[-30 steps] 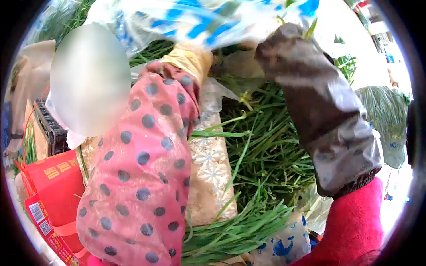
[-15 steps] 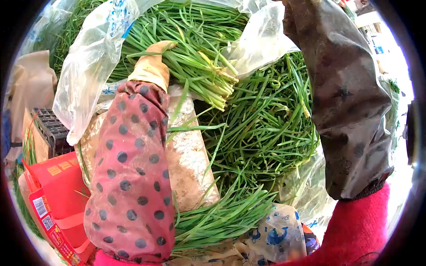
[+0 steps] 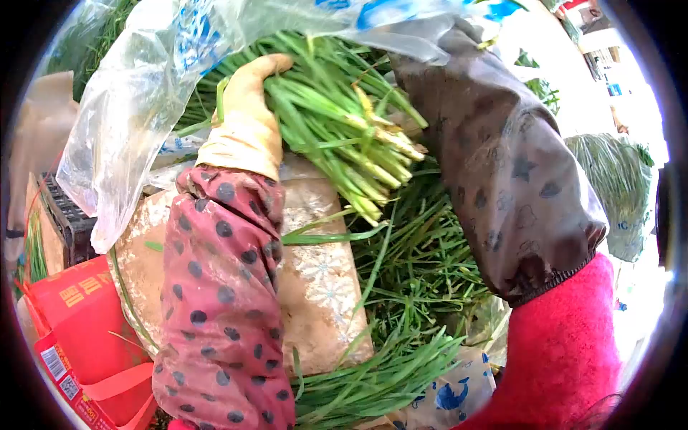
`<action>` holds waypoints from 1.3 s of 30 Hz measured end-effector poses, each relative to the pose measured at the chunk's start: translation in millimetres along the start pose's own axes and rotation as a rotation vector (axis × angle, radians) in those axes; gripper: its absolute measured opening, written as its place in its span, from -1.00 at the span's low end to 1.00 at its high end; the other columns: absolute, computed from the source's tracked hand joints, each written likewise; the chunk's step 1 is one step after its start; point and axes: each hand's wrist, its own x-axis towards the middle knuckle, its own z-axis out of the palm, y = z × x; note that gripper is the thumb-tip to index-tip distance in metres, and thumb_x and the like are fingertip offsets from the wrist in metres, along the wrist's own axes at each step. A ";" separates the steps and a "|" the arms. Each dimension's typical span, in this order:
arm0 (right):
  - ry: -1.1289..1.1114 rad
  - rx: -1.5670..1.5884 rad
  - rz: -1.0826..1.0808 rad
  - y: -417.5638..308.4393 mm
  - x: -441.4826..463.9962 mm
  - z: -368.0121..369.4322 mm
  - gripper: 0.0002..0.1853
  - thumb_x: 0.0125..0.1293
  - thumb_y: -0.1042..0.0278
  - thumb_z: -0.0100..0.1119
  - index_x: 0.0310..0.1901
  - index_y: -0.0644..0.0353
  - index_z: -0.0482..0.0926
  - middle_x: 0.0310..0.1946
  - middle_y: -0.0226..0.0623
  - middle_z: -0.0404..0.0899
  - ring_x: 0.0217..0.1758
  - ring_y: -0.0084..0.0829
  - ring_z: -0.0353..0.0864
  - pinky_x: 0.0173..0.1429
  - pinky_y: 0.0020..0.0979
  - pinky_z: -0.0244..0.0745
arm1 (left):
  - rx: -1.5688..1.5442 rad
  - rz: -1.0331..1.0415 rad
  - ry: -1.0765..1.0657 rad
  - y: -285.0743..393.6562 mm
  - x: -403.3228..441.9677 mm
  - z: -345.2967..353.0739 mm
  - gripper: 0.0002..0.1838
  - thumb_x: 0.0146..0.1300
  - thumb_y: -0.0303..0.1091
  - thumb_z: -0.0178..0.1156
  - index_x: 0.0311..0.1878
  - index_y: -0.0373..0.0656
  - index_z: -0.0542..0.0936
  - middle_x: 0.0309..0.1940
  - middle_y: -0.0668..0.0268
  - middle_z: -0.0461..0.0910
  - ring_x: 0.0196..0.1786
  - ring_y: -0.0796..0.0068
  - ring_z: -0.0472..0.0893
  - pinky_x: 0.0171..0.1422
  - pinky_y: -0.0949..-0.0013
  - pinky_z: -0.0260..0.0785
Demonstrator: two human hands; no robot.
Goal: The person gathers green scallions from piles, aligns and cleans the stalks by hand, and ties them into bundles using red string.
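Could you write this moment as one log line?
Left hand: holding green bunch | Right hand: hidden; dark sleeve's end at plastic bag | Bunch: pale ends near dark sleeve | Red package: lower left

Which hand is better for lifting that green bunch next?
Probably the person's left hand: it's touching the green bunch. The right hand is hidden from view, with its dark sleeve reaching up to the plastic bag.

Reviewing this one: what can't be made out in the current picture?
All in the head view:
- Right hand: hidden by plastic sheeting and green stalks.
- Left hand: most fingers covered by the stalks.
- Red packaging: smallest lettering too small to read.
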 end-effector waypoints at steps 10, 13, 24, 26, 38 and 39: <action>-0.029 -0.148 -0.014 -33.7 52.1 2.1 -0.44 0.12 0.05 0.33 0.09 0.23 0.51 0.06 -0.05 0.55 0.10 -0.17 0.56 0.18 -0.26 0.48 | -0.310 -0.154 0.001 -8.4 10.9 3.2 -0.80 0.20 -0.39 0.17 -0.19 -0.33 0.59 -0.30 0.15 0.66 -0.29 0.27 0.65 -0.09 0.26 0.58; -0.033 -0.167 -0.023 -40.7 69.4 -5.2 -0.44 0.12 0.05 0.33 0.09 0.23 0.51 0.07 -0.05 0.55 0.11 -0.17 0.56 0.18 -0.26 0.48 | -0.418 -0.195 -0.017 -9.8 16.5 0.2 -0.86 0.11 -0.40 0.24 -0.33 -0.29 0.61 -0.42 0.18 0.65 -0.39 0.27 0.64 -0.25 0.28 0.56; 0.061 -0.142 -0.109 -66.3 73.1 -81.0 -0.44 0.13 0.05 0.32 0.09 0.23 0.51 0.08 -0.05 0.54 0.11 -0.17 0.55 0.18 -0.27 0.48 | -0.320 -0.060 -0.047 -7.6 14.1 4.2 -0.77 0.05 -0.27 0.31 -0.29 -0.22 0.65 -0.38 0.23 0.66 -0.37 0.28 0.63 -0.13 0.31 0.50; 0.086 -0.116 -0.132 -72.1 66.4 -105.1 -0.44 0.14 0.04 0.32 0.09 0.24 0.51 0.08 -0.05 0.54 0.11 -0.17 0.55 0.18 -0.27 0.48 | -0.395 0.041 -0.182 -1.3 1.0 -1.5 -0.70 0.14 -0.27 0.23 -0.14 -0.27 0.63 -0.23 0.20 0.66 -0.21 0.29 0.63 0.00 0.32 0.47; 0.058 0.015 -0.062 -65.3 -79.2 -104.8 -0.47 0.17 0.04 0.26 0.09 0.21 0.52 0.07 -0.05 0.55 0.11 -0.19 0.56 0.17 -0.26 0.48 | -0.423 -0.274 -0.127 40.0 -115.5 -44.6 -0.63 0.10 -0.35 0.26 0.00 -0.26 0.58 -0.18 0.14 0.67 -0.16 0.20 0.67 0.01 0.18 0.58; 0.042 0.027 -0.038 -69.4 -92.9 -91.3 -0.47 0.17 0.04 0.26 0.09 0.21 0.52 0.06 -0.05 0.56 0.11 -0.19 0.56 0.17 -0.26 0.48 | -0.178 -0.235 -0.016 29.1 -114.1 -49.8 -0.63 0.06 -0.36 0.31 -0.03 -0.24 0.60 -0.19 0.17 0.67 -0.15 0.24 0.66 0.00 0.21 0.58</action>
